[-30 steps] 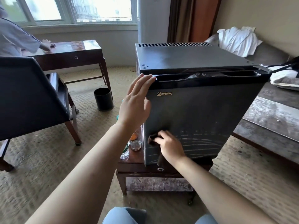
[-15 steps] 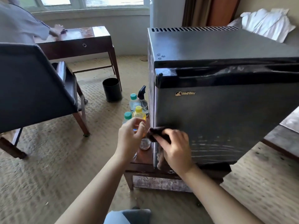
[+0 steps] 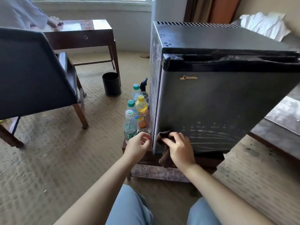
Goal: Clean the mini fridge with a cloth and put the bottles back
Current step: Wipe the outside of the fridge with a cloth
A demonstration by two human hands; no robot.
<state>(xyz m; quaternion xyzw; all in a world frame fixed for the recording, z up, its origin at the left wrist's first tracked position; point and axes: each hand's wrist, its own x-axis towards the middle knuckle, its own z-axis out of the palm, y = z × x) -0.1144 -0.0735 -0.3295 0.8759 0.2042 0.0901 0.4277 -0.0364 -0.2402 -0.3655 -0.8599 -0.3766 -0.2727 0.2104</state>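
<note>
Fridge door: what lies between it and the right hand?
A dark brown cloth, which the right hand holds against the fridge door's lower left corner, as the head view shows.

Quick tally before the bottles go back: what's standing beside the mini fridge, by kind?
Clear plastic water bottles with green caps: 2
Yellow-capped plastic bottle of orange drink: 1
Spray bottle with black trigger: 1
Small clear glass: 1
Total: 5

The left hand point(image 3: 138, 147) is no longer up at the top corner of the fridge point(image 3: 219, 103). It is down low now, at 9 o'clock from the cloth point(image 3: 164, 137), fingers bent a little, holding nothing.
</note>
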